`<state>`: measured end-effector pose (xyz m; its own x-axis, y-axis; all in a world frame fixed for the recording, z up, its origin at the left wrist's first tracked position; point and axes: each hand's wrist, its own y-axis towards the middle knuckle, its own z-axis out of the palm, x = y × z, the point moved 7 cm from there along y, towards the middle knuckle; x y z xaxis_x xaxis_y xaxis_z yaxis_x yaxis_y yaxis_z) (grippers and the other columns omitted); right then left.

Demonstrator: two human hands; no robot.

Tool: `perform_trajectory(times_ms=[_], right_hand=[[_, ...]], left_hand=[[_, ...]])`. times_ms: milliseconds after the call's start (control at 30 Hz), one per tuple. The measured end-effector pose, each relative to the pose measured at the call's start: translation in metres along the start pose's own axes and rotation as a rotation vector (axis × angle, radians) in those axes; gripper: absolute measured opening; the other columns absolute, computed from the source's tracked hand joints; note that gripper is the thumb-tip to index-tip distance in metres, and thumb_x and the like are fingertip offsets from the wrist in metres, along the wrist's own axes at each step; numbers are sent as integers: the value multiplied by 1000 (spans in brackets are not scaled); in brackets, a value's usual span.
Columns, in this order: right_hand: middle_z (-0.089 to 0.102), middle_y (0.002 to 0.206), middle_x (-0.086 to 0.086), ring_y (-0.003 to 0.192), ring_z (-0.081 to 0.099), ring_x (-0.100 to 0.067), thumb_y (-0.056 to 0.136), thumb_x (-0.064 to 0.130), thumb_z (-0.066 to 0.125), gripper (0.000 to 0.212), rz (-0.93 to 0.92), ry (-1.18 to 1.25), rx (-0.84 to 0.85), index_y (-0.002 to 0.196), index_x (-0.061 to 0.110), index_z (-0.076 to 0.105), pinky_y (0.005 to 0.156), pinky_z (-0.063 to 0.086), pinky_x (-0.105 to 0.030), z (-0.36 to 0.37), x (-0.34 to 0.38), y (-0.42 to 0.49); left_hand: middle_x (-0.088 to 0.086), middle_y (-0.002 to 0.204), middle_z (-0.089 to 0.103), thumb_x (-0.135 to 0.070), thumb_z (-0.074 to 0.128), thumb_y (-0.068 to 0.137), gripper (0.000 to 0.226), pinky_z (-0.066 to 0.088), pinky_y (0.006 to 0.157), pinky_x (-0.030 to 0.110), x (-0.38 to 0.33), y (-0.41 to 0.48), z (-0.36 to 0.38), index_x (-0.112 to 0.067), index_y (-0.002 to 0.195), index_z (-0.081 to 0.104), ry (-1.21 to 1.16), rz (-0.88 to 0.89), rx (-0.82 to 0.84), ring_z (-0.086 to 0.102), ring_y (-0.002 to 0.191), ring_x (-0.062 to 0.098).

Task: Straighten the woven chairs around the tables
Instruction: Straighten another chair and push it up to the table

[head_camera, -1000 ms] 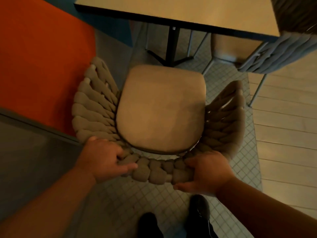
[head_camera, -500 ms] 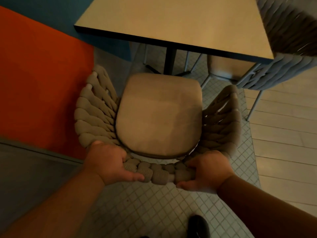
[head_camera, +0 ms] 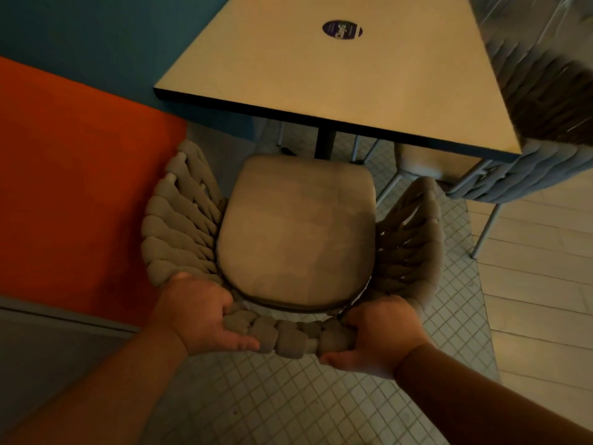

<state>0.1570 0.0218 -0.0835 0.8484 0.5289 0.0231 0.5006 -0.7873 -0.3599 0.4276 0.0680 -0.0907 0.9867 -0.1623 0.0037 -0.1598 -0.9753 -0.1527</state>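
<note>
A café or small restaurant dining area was shown. A square table (head_camera: 337,81) on a single dark post was seen, with a round printed sticker (head_camera: 342,29) stuck near its far edge. A woven chair (head_camera: 298,239) with a padded seat was drawn up at the table's near edge, and a second woven chair (head_camera: 526,175) of the same kind was set at its right edge. The walls were painted in bold orange and teal blocks, and the floor was laid in small tiles (head_camera: 288,399).
</note>
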Motion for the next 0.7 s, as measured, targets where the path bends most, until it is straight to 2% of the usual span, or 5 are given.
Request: perform_trajectory(times_ms=[100,200,333,467,700], right_hand=[[65,71,11,74,61,-10,51,105,35,91,3,14,15,89,32,73,79,51,-33,2,-1,2],[65,73,11,77,61,-10,52,106,34,89,2,28,51,88,34,71,79,51,-34,-1,0,3],[69,101,14,108,59,-13,57,101,44,87,55,256,155,113,39,67,109,35,-40,-6,-7,-1],[41,158,-1,150,28,-28,61,91,56,116,193,513,-119,156,29,32,125,18,-52,-51,-27,-15],[8,171,-3,157,-1,-27,63,97,41,128,154,385,-324,163,27,2,126,7,-45,-189,-30,-60]], left_hand=[[-15,65,57,-113,16,41,99,28,73,35,0,3,-1,-27,62,59,5,-36,83,54,69,13],[-18,109,62,-113,7,39,114,24,99,41,1,1,-1,-39,105,64,20,-130,253,51,113,11],[-10,167,12,-109,22,48,128,-6,118,59,-3,-13,-18,-42,156,16,-126,-260,269,3,154,18],[-9,167,-11,-106,33,51,130,2,123,55,-1,-33,-66,-44,156,-10,-282,-319,48,-9,154,18],[-11,166,-11,-101,32,55,126,2,122,51,22,-57,-222,-42,157,-12,-257,-382,-215,-11,154,19]])
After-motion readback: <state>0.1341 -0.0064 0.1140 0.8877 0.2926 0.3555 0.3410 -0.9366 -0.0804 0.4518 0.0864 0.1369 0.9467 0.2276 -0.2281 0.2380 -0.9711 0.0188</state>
